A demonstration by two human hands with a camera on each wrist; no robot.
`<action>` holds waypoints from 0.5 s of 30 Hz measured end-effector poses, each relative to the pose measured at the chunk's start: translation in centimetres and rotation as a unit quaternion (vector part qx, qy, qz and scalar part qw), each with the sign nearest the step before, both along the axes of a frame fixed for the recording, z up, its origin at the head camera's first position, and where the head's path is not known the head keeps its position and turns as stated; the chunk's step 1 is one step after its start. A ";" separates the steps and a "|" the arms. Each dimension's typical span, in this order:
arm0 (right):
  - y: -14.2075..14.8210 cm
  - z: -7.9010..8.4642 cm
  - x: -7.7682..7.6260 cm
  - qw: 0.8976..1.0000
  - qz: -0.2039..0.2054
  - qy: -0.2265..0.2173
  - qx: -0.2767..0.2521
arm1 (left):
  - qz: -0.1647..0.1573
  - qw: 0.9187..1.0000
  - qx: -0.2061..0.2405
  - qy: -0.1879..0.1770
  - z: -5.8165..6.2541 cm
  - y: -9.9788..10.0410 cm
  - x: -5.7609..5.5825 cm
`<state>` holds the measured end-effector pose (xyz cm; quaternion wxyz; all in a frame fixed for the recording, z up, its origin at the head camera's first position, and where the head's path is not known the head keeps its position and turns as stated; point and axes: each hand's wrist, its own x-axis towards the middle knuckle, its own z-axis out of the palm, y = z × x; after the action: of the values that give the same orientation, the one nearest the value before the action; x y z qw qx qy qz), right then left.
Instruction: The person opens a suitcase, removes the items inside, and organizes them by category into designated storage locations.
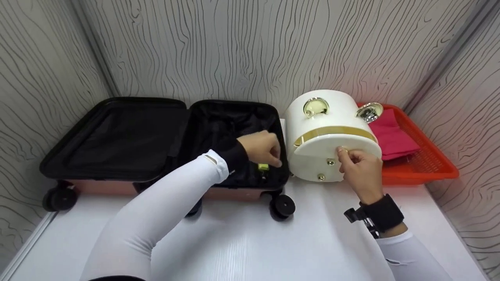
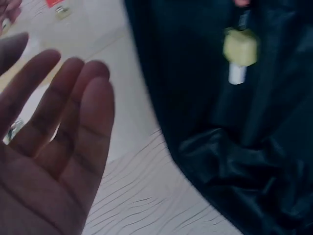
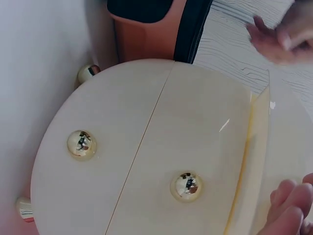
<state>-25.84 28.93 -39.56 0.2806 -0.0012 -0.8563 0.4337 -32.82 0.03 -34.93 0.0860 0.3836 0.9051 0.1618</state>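
Note:
A white rounded drawer box (image 1: 312, 169) with gold ear-shaped pieces stands right of an open suitcase (image 1: 129, 136). Its top drawer (image 1: 318, 146) is pulled partway out, showing a gold-coloured edge. My right hand (image 1: 361, 171) pinches the top drawer's front at its knob, which the fingers mostly hide. Two round gold knobs, one (image 3: 186, 186) nearer the hand and one (image 3: 81, 144) farther, show on the lower drawer fronts. My left hand (image 1: 261, 147) hovers over the suitcase's right half, fingers loosely bent and empty. Below it lies a small yellow-green block (image 2: 240, 47) with a white end.
Behind the box at right sits an orange-red basket (image 1: 435, 164) with a folded red cloth (image 1: 394, 140) in it. The suitcase wheels (image 1: 282, 206) stick out toward the front of the white table (image 1: 242, 246). Patterned wall panels (image 1: 234, 47) enclose the back and sides.

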 end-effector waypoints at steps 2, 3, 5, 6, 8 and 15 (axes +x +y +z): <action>0.1 0.1 -0.5 1.000 0.004 -0.007 -0.001 | 0.000 0.999 -0.030 -0.018 -1.4 -0.5 0.5; 0.1 0.2 -0.8 1.000 0.007 -0.011 -0.002 | -0.001 0.999 -0.041 -0.023 -2.1 -0.8 0.7; 0.2 0.3 -1.2 1.000 0.009 -0.017 0.001 | -0.005 0.998 -0.054 -0.029 -3.1 -1.1 1.1; 0.2 0.4 -1.4 1.000 0.009 -0.019 0.002 | -0.006 0.998 -0.054 -0.031 -3.5 -1.3 1.3; 0.3 0.5 -1.8 1.000 0.007 -0.021 0.004 | -0.008 0.998 -0.050 -0.034 -4.0 -1.5 1.4; 0.7 0.3 -2.7 1.000 0.018 -0.024 0.010 | 0.017 0.997 -0.069 -0.022 -2.8 -1.6 -0.8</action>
<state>-28.50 29.59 -39.31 0.2522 0.0070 -0.8666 0.4304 -33.66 -1.56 -37.75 0.1294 0.3581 0.9183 0.1084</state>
